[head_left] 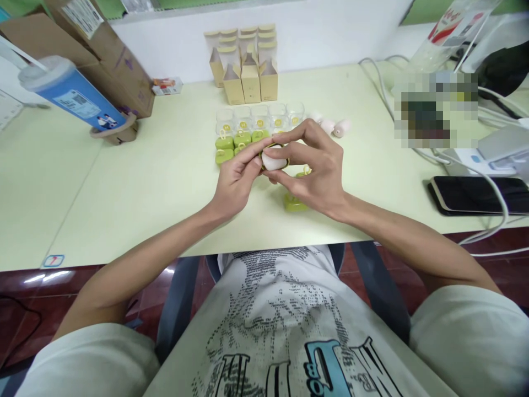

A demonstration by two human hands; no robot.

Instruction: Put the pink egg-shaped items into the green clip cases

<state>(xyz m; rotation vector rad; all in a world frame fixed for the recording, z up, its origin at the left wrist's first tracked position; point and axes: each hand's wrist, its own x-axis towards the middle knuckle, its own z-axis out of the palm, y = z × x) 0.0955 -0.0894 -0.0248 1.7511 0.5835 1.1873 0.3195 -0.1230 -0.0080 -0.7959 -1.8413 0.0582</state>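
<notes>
My left hand (237, 179) and my right hand (314, 165) meet above the pale green table (136, 182), both pinching a small white oval piece (274, 161) set in a dark, yellow-edged rim. A green case (294, 203) lies on the table just under my right hand. Behind my hands sit a cluster of green cases (233, 144) and a row of clear lids (260, 117) with yellow marks. Two white oval pieces (336, 128) lie to the right of that row.
Several small tan cartons (244, 69) stand at the back against the wall. A cardboard box (103, 52) and a tilted blue-labelled tube (68, 91) are at the left. At the right lie a black phone (479, 194), white cables (491, 198) and a blurred patch.
</notes>
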